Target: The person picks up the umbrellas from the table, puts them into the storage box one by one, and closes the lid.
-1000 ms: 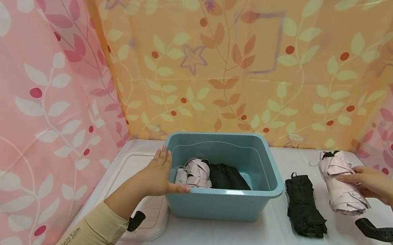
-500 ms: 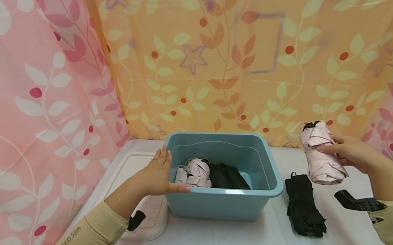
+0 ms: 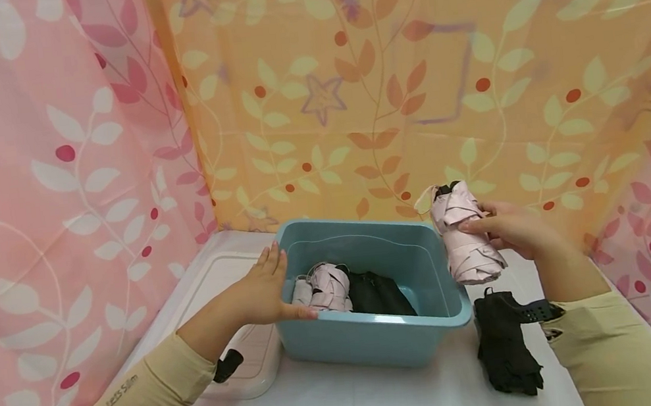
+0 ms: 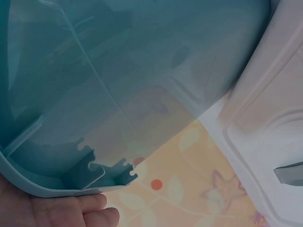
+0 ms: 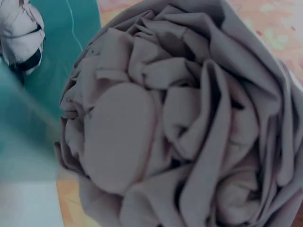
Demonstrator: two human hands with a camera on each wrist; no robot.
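In the head view my right hand point(image 3: 510, 230) grips a folded pale pink umbrella point(image 3: 466, 238) around its middle, thumb on the near side. The umbrella is held up, overlapping the right end of a blue plastic bin point(image 3: 364, 348). Its rolled-up fabric end point(image 5: 189, 123) fills most of the right wrist view. My left hand point(image 3: 260, 292) rests on the bin's left corner, fingers straight and thumb along the front rim. Inside the bin lie another pink folded umbrella point(image 3: 330, 286), a black bundle point(image 3: 377, 293) and a whitish one point(image 3: 302, 291).
A folded black umbrella point(image 3: 504, 349) lies on the white tabletop right of the bin, partly behind the right wrist strap. A white lid point(image 3: 258, 352) lies left of the bin, under the left forearm. Patterned curtains point(image 3: 373, 92) rise behind and at both sides.
My right hand has lifted the pink umbrella off the table at the right and carried it leftward to the bin's right end. The left hand has stayed at the bin.
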